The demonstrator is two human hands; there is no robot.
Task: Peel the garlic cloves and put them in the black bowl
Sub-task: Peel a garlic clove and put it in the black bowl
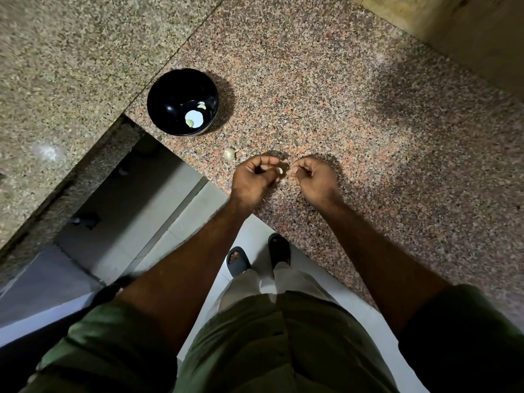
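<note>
My left hand [256, 177] pinches a pale garlic clove [279, 171] between thumb and fingertips, just above the granite counter. My right hand [312, 177] is close beside it with curled fingers, its fingertips a short gap from the clove; whether they hold a bit of skin I cannot tell. A small piece of garlic or skin [283, 181] lies under the left hand. The remaining garlic piece [230, 154] lies on the counter to the left of my hands. The black bowl [161, 89] stands further back left with peeled cloves [202, 106] inside it.
The speckled granite counter [354, 109] stretches right and back. Its front edge runs diagonally, with a gap to a second grey counter [56, 66] at left. A yellowish wall [453, 24] rises at the far right. Below are the floor tiles and my sandalled feet [258, 256].
</note>
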